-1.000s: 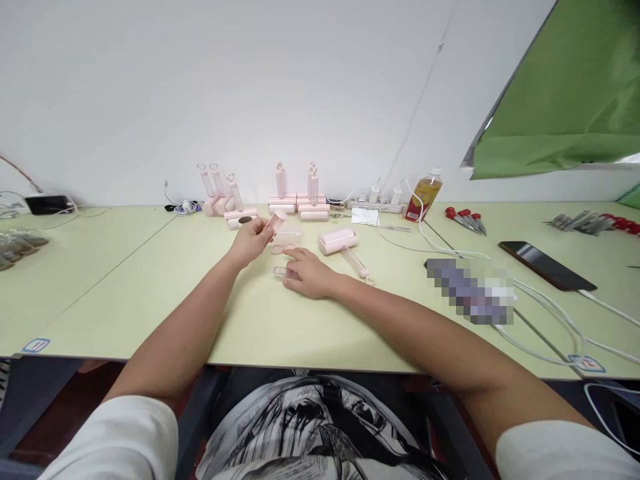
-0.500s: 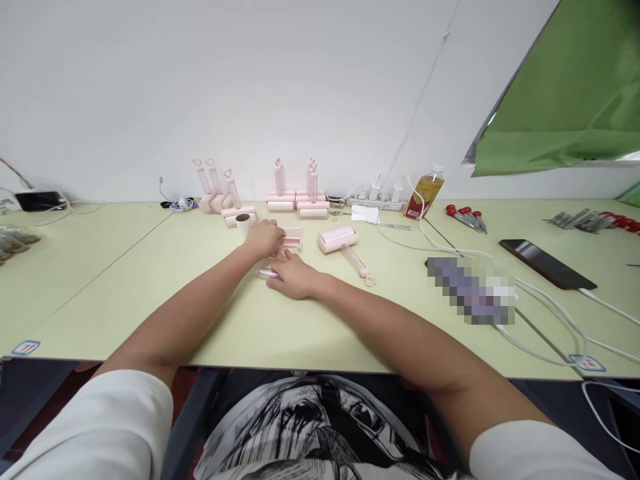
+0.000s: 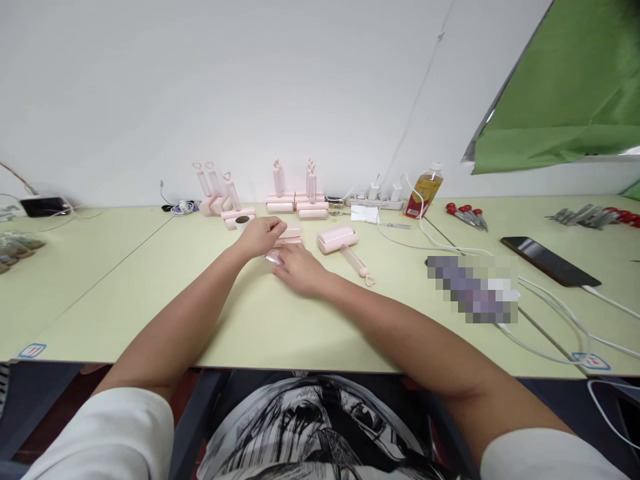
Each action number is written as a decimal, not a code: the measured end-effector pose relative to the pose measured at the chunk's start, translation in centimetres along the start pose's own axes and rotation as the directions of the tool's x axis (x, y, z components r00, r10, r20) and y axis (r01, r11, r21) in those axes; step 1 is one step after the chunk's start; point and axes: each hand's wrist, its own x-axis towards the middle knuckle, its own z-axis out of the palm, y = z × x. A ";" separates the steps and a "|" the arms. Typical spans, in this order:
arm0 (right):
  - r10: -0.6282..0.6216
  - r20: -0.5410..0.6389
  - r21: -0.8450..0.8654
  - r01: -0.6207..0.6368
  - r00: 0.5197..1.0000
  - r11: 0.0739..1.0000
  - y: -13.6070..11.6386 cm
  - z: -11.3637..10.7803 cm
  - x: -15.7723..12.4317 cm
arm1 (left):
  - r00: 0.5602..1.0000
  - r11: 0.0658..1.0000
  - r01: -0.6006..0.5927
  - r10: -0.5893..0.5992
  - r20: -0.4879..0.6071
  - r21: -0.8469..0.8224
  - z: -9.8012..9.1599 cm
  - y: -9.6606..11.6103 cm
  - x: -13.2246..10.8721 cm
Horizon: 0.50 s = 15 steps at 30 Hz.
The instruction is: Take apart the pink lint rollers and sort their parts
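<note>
Against a white wall [image 3: 320, 87], the green counter [image 3: 150, 300] carries a pink casing [image 3: 294, 233] just beyond the right hand [image 3: 300, 269], which I see closed on a clear piece [image 3: 273, 257], while from here I cannot tell whether the left hand [image 3: 262, 237], beside that casing, grips anything.

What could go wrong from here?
1. The left hand is right beside the upright white roll, so it might knock it over.
2. The clear piece at the right hand's fingertips could slip; the grip is mostly hidden.
3. The right forearm passes near the lying pink roller's handle and might nudge it.
</note>
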 end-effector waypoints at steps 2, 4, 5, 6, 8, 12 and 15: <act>0.079 -0.013 0.018 -0.079 0.997 0.997 0.0 -1.0 -0.7 | 0.985 0.988 -0.120 0.131 0.116 -0.095 -0.7 1.3 -1.5; 0.153 0.028 0.102 -0.155 0.988 0.983 0.3 -2.0 -1.8 | 0.940 0.962 -0.234 0.261 0.220 -0.139 -0.8 2.0 -3.0; 0.170 0.060 0.163 -0.178 0.984 0.970 0.6 -2.5 -2.5 | 0.928 0.955 -0.257 0.286 0.239 -0.146 -0.6 2.2 -3.7; 0.182 0.080 0.217 -0.195 0.980 0.956 1.1 -2.8 -3.3 | 0.926 0.955 -0.258 0.288 0.244 -0.147 -0.3 2.1 -4.2; 0.261 0.081 0.334 -0.272 0.962 0.902 2.0 -3.4 -4.7 | 0.946 0.965 -0.213 0.242 0.214 -0.151 0.2 1.5 -4.7; 0.406 0.232 0.664 -0.449 0.884 0.598 3.2 -3.2 -6.4 | 0.966 0.981 -0.181 0.190 0.174 -0.070 0.9 0.9 -4.8; 0.415 0.302 0.810 -0.460 0.858 0.363 3.1 -2.7 -6.4 | 0.933 0.951 -0.302 0.281 0.223 0.065 1.8 2.2 -5.1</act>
